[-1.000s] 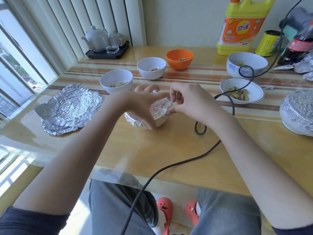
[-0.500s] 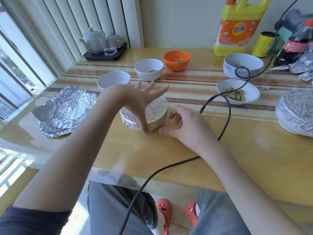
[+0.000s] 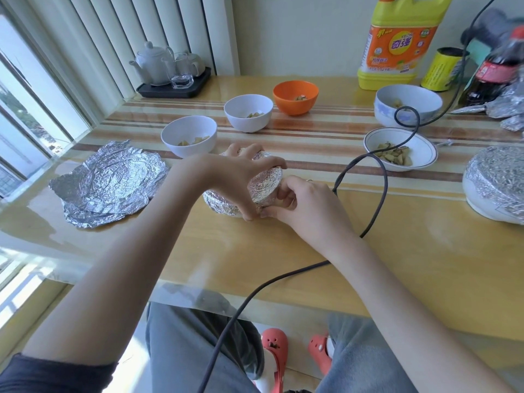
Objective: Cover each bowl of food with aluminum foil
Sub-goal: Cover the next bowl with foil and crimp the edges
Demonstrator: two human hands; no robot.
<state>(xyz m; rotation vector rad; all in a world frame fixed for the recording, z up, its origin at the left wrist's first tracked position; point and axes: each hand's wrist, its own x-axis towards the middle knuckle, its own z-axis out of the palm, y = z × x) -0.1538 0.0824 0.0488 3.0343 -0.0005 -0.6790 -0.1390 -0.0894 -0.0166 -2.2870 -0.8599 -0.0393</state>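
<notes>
- Your left hand (image 3: 241, 177) has its grip spread over the small foil-wrapped bowl (image 3: 249, 191), which sits just in front of the white bowl (image 3: 189, 135).
- Your right hand (image 3: 297, 202) pinches its foil edge.
- Tugging hard could tear the foil or tip the bowl.
- 5 bowls look uncovered.

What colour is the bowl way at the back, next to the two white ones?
Orange. The orange bowl shows best in the head view, near the far edge of the table.

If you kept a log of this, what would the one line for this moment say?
step: crimping foil | left hand: grips foil-covered bowl | right hand: pinches foil rim | uncovered bowls: five | spare foil: left of bowl
</notes>
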